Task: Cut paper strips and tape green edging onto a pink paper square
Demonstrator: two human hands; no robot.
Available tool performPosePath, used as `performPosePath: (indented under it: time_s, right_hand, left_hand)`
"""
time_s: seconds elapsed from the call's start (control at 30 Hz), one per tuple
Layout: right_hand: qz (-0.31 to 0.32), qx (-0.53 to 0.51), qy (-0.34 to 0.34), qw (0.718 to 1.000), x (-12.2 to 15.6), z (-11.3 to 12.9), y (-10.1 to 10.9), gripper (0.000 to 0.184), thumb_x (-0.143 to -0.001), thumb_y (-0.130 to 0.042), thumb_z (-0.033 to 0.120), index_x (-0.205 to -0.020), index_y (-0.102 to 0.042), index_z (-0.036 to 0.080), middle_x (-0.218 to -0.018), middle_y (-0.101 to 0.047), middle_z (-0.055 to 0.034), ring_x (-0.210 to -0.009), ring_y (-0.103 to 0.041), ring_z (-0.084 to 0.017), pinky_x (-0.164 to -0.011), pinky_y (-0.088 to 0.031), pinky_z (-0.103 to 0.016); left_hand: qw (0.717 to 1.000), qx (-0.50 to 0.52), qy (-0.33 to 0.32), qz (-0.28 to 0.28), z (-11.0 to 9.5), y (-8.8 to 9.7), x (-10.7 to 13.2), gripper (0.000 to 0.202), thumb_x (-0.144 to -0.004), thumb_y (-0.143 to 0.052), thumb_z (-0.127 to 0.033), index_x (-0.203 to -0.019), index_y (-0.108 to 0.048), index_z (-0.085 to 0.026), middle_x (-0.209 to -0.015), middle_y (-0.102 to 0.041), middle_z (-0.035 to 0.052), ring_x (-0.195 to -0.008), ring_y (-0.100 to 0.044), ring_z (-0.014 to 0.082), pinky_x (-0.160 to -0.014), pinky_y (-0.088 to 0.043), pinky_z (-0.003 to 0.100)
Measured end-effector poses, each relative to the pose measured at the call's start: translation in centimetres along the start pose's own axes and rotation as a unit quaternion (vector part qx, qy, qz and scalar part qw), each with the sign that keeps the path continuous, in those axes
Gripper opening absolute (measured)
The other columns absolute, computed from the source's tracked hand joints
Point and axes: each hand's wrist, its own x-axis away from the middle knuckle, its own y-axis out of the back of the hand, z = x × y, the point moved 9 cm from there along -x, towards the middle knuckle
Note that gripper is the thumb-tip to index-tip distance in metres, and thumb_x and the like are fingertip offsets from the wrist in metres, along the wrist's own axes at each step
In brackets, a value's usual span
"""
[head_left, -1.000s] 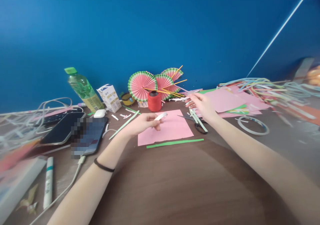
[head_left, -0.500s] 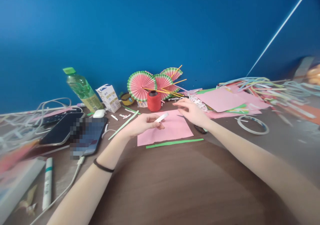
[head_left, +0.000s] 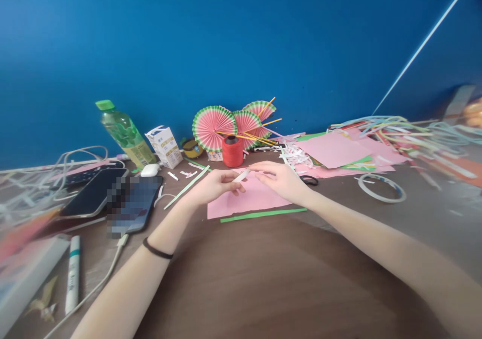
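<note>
Over the pink paper sheet point(head_left: 248, 198), my left hand point(head_left: 214, 186) pinches a small white piece that looks like a narrow roll of tape point(head_left: 241, 176), seen edge-on. From the other side my right hand point(head_left: 282, 181) brings its bent fingertips to the roll's upper end, with the thumb close below. The exact contact there is too small to make out. In front of the sheet's near edge lies a green paper strip point(head_left: 263, 215). Just behind the hands stands a red spool of thread point(head_left: 232, 152).
Pleated pink-and-green paper fans point(head_left: 214, 128) lean at the blue wall. A green-capped bottle point(head_left: 126, 135), a small carton point(head_left: 164, 147) and phones point(head_left: 94, 193) are on the left. On the right are stacked pink sheets point(head_left: 335, 148), a larger tape ring point(head_left: 382, 188) and black scissor handles point(head_left: 309, 180).
My right hand has moved left and slightly down, from above the sheet's right side to the white roll. My left hand has stayed nearly in place with the roll.
</note>
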Motion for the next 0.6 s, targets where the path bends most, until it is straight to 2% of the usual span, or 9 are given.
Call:
performPosePath:
  time_s: [0.1,0.2,0.3,0.43,0.6]
  right_hand:
    - [-0.009,-0.064,-0.058,0.996,0.07,-0.69,0.05,0.018,-0.078,-0.054,0.021,-0.092,-0.066,0.019,-0.097,-0.068,-0.0052,-0.091,-0.062,-0.018,-0.086,-0.048,-0.036]
    - [-0.015,-0.111,-0.083,0.990,0.26,-0.97,-0.10,0.012,-0.074,-0.059,0.023,-0.084,-0.065,0.018,-0.090,-0.069,-0.0050,-0.086,-0.064,-0.018,-0.087,-0.048,-0.037]
    - [-0.028,-0.108,-0.077,0.991,0.41,-1.00,-0.07,0.010,-0.074,-0.061,0.025,-0.081,-0.064,0.019,-0.090,-0.069,-0.0043,-0.085,-0.065,-0.018,-0.087,-0.048,-0.037]
    - [-0.040,-0.037,-0.055,0.997,0.50,-0.90,0.09,0.006,-0.077,-0.057,0.025,-0.078,-0.062,0.022,-0.090,-0.069,-0.0028,-0.088,-0.064,-0.020,-0.087,-0.048,-0.039]
    - [-0.038,-0.054,-0.047,0.997,0.51,-0.79,0.24,0.005,-0.079,-0.053,0.025,-0.077,-0.056,0.022,-0.086,-0.069,-0.0028,-0.084,-0.065,-0.019,-0.081,-0.049,-0.037]
  left_hand:
    - [1.000,-0.016,0.004,0.006,0.06,-0.12,0.05,0.028,-0.077,-0.054,-0.034,-0.098,-0.061,-0.015,-0.088,-0.069,0.0061,-0.074,-0.063,0.0152,-0.076,-0.046,0.030]
    - [0.999,-0.034,0.005,0.004,-0.03,-0.13,0.14,0.026,-0.078,-0.054,-0.034,-0.095,-0.061,-0.016,-0.088,-0.069,0.0053,-0.074,-0.063,0.0147,-0.077,-0.045,0.029]
    - [0.999,-0.032,0.007,0.002,-0.10,-0.24,0.16,0.026,-0.077,-0.054,-0.033,-0.096,-0.061,-0.016,-0.087,-0.069,0.0049,-0.074,-0.062,0.0144,-0.076,-0.045,0.028]
    - [1.000,-0.017,0.003,0.009,0.07,-0.55,0.01,0.027,-0.077,-0.054,-0.034,-0.096,-0.061,-0.016,-0.089,-0.067,0.0049,-0.077,-0.061,0.0149,-0.075,-0.045,0.028]
    - [0.999,-0.015,-0.008,0.033,0.25,-0.91,-0.05,0.028,-0.077,-0.053,-0.036,-0.097,-0.059,-0.016,-0.073,-0.062,0.0018,-0.070,-0.057,0.0134,-0.068,-0.044,0.027]
